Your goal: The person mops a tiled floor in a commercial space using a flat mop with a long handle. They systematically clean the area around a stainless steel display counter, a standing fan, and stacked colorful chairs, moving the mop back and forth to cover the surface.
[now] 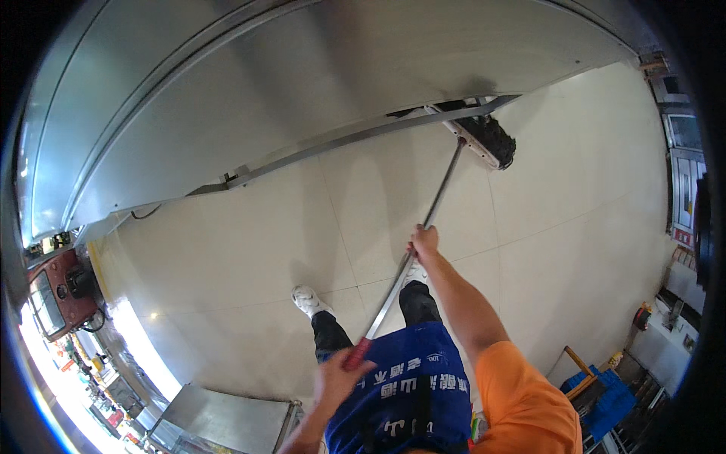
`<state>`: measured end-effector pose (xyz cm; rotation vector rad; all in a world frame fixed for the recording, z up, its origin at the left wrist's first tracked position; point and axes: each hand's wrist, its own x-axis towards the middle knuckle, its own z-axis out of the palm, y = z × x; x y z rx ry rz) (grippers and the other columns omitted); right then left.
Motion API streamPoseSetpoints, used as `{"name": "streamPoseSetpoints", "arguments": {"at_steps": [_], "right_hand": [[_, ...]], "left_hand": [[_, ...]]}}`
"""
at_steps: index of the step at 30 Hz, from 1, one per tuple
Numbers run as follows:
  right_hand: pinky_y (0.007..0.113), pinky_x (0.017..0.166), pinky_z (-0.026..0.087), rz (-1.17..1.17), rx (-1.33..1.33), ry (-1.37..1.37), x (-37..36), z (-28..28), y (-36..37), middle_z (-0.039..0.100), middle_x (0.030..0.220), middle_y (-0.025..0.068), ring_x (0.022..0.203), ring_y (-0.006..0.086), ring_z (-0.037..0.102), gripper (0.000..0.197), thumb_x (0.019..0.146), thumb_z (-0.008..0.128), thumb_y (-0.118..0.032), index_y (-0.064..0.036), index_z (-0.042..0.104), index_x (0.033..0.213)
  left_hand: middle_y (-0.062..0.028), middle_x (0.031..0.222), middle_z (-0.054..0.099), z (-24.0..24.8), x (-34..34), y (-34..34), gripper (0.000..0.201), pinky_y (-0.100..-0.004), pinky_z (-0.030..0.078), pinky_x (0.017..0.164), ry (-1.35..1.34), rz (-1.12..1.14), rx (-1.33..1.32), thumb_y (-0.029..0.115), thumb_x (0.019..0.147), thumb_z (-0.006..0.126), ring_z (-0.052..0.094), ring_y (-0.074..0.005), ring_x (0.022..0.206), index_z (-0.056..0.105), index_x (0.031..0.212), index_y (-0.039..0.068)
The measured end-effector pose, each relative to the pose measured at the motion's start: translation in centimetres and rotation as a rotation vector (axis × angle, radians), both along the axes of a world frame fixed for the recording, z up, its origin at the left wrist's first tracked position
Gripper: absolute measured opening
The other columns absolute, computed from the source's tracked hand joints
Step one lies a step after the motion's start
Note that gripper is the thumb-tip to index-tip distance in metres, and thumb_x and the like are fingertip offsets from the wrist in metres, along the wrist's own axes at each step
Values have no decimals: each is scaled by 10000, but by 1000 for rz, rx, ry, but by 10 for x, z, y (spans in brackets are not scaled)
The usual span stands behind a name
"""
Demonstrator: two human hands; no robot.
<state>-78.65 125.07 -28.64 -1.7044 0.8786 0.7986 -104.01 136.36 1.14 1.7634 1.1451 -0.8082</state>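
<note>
L hand (336, 382) fingers wrap the red grip (357, 354); R hand (425, 242) fingers clasp the pole (389, 299) approx. 1 o'clock of them, prob. spaced for leverage & steering. So the mop (445, 185) lies in both sets of fingers, its dark-fringed head (495, 144) at 1 o'clock from R, partly under the metal unit (302, 98), pole apparently slanted low for reach. Pale floor (567, 189) below; white shoe (308, 300) at 8 o'clock from R.
</note>
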Motion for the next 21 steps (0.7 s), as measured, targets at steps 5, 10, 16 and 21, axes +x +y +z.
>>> {"name": "streamPoseSetpoints", "arguments": {"at_steps": [5, 10, 16, 21], "right_hand": [[394, 329, 447, 304, -135, -94, -20, -50, -16, 503, 566, 117, 412, 242, 559, 236, 933, 528, -193, -12, 460, 798], [404, 494, 538, 1183, -398, -223, -103, -62, 86, 633, 738, 175, 584, 276, 662, 179, 856, 606, -143, 30, 623, 902], [531, 765, 529, 821, -415, -143, -356, -11, 268, 629, 985, 314, 904, 441, 649, 487, 881, 593, -275, 78, 405, 1158], [533, 751, 537, 804, -140, 120, -492, 80, 360, 649, 952, 293, 835, 461, 654, 486, 887, 592, -331, 52, 400, 1116]], "left_hand": [[-10, 584, 530, -46, -69, 19, 312, -253, 355, 369, 60, 487, -761, 347, 886, 708, 461, -104, 400, 609, 886, 51], [-69, 592, 551, -34, -153, 114, 364, -301, 383, 422, 66, 315, -412, 387, 883, 698, 506, -146, 452, 627, 870, 30], [-102, 666, 626, 16, -388, 193, 277, -303, 457, 574, 65, 465, 28, 234, 782, 781, 552, -133, 596, 687, 884, -6], [-38, 772, 635, 153, -461, 252, 235, -278, 469, 569, 326, 528, 264, 157, 970, 524, 577, -116, 688, 708, 1019, 18]]}}
